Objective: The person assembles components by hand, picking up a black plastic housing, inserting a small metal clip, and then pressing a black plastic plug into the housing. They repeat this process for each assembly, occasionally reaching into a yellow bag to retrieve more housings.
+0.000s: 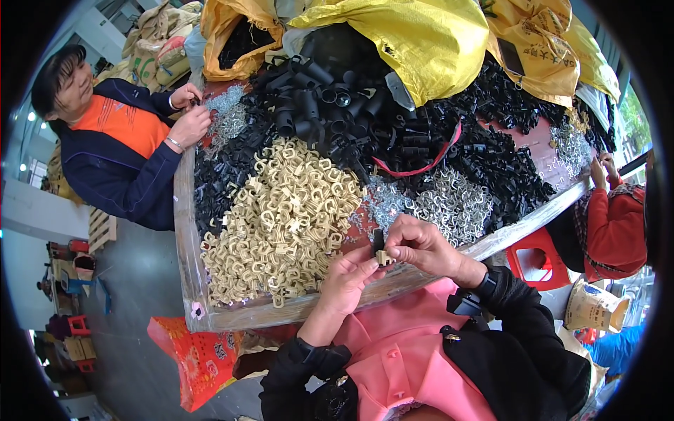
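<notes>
Close to the table's near edge, my left hand (349, 279) pinches a small beige plastic clip (384, 258) between thumb and fingers. A black plastic piece (378, 238) stands up against the clip; whether the two are joined I cannot tell. My right hand (423, 245) meets it from the other side, thumb and fingertips closed at the clip. Anything small inside those right fingertips is hidden. Left of my hands lies a large heap of similar beige clips (281, 210). Just beyond my right hand are piles of silver metal clips (455, 205) and small bluish screws or pins (385, 200).
Black plastic parts (309, 98) cover the table's middle, with a red strip (425, 163) across them. Yellow sacks (414, 42) stand behind. A wooden rim (253, 320) borders the table. Co-workers handle small parts at the left (126, 140) and right (614, 224). A red stool (537, 259) stands right.
</notes>
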The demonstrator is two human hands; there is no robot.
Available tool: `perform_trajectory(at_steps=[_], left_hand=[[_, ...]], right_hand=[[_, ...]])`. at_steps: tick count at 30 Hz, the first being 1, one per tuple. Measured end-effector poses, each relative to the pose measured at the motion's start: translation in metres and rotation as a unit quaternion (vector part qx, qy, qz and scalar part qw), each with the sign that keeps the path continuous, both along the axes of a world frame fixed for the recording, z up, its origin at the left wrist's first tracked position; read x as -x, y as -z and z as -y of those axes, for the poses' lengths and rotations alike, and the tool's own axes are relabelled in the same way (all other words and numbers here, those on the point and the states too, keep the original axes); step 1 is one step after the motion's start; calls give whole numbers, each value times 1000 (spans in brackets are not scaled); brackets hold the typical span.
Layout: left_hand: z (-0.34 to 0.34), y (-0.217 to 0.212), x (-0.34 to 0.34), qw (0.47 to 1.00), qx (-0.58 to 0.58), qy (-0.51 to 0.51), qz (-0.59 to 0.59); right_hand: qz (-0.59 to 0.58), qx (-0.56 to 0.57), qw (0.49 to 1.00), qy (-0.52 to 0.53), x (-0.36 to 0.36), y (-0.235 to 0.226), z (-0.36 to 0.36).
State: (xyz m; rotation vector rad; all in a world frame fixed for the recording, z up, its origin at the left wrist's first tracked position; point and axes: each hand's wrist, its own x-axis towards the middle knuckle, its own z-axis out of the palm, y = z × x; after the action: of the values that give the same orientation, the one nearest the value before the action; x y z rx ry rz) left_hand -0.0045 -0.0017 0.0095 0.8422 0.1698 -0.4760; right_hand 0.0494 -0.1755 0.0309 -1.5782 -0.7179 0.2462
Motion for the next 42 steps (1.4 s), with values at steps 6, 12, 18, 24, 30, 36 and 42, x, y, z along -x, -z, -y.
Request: perform_trajectory(at_steps=[6,12,18,24,30,36,42], left_hand=[[1,2,3,999,26,15,-14],[2,4,1,999,23,39,-25],[-10,9,-5,994,-110,4,28],[-2,19,-16,960,-269,-36,71],[-4,17,-15,916,-360,-82,159],[-10,16,-11,939,-307,-62,141],[-10,10,-10,956,-260,-40,128]], right_hand=[[-59,31,998,-15,-1,6,3],[-207,15,978,37,8,3,6],[132,290,927,196,-2,26,71],[270,477,813,194,-16,46,101],[247,385,882,113,-23,33,69],[324,382,862,76,-18,46,36],[250,350,897,102,-18,45,40]])
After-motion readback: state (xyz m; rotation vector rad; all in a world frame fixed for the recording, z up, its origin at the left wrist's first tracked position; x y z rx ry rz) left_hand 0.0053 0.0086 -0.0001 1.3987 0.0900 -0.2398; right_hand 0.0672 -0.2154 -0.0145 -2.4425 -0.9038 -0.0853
